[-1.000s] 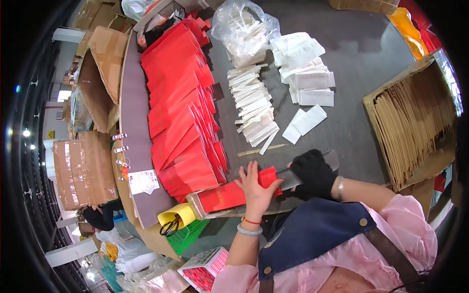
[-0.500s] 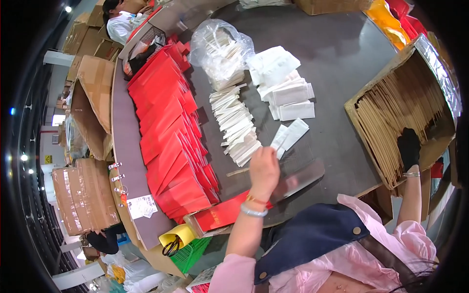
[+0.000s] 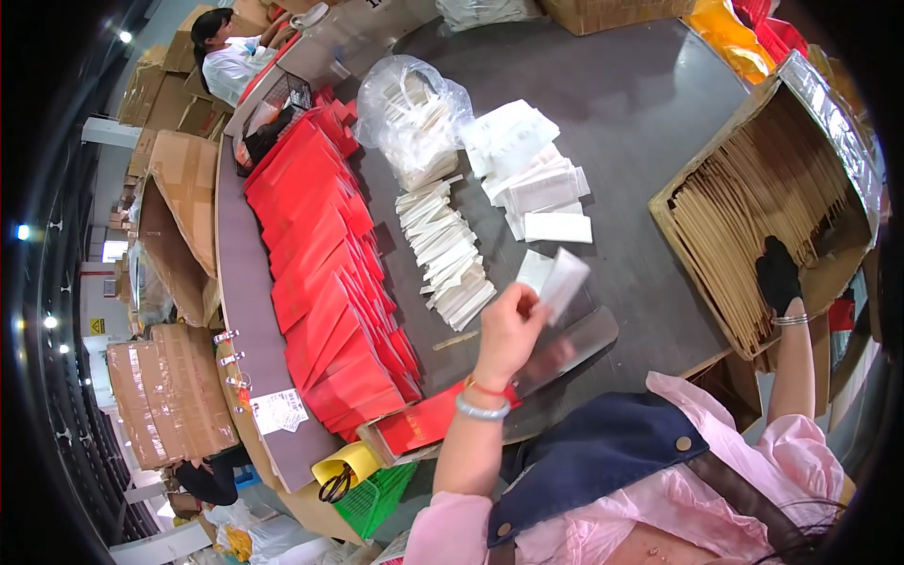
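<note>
My bare left hand (image 3: 511, 325) has its fingers closed on a thin white packet (image 3: 567, 281), which is raised off the dark table and smeared by motion. A second white packet (image 3: 533, 269) lies on the table just behind it. Below the hand, a red folder (image 3: 414, 428) lies at the table's near edge, next to a clear plastic strip (image 3: 584, 348). My right hand (image 3: 780, 273), in a black glove, rests inside a carton (image 3: 680, 231) against a row of upright brown cardboard sheets (image 3: 716, 250). Its fingers look stretched out, though the dark glove hides detail.
Red folders (image 3: 330, 282) overlap in a long row at left. Beside them run narrow white packets (image 3: 443, 250), a clear plastic bag (image 3: 410, 104) and wider white packets (image 3: 537, 174). A yellow holder with scissors (image 3: 344, 471) hangs at the near edge. Another person (image 3: 231, 56) sits far left.
My left hand has lifted the white packet and turned it more upright. My right hand has stayed at the cardboard sheets. The whole view has shifted slightly.
</note>
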The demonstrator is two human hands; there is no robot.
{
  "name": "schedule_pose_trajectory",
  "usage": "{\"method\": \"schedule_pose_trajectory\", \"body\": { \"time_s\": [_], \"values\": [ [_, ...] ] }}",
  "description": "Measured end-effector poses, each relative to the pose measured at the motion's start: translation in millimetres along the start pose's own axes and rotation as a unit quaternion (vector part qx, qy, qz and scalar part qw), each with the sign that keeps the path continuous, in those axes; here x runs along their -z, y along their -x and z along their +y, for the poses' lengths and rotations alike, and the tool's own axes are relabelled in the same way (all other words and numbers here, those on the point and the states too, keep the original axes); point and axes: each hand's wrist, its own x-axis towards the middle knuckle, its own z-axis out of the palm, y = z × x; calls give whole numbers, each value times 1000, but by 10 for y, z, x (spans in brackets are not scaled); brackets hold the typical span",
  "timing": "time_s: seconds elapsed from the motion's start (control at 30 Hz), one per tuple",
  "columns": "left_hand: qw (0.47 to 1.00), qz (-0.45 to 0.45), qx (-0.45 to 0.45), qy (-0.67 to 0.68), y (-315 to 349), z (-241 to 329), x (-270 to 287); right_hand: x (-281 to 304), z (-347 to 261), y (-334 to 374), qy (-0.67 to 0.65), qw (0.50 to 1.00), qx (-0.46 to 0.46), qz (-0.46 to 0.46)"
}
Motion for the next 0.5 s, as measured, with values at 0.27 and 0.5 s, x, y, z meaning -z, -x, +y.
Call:
{"method": "schedule_pose_trajectory", "body": {
  "time_s": [0.27, 0.5],
  "values": [
    [970, 20, -80, -230, 847, -257, 122, 197, -668, 509, -303, 931, 185, 83],
    [962, 12, -62, -265, 1208, -376, 307, -593, -2195, 936, -55, 844, 512, -152]
  ]
}}
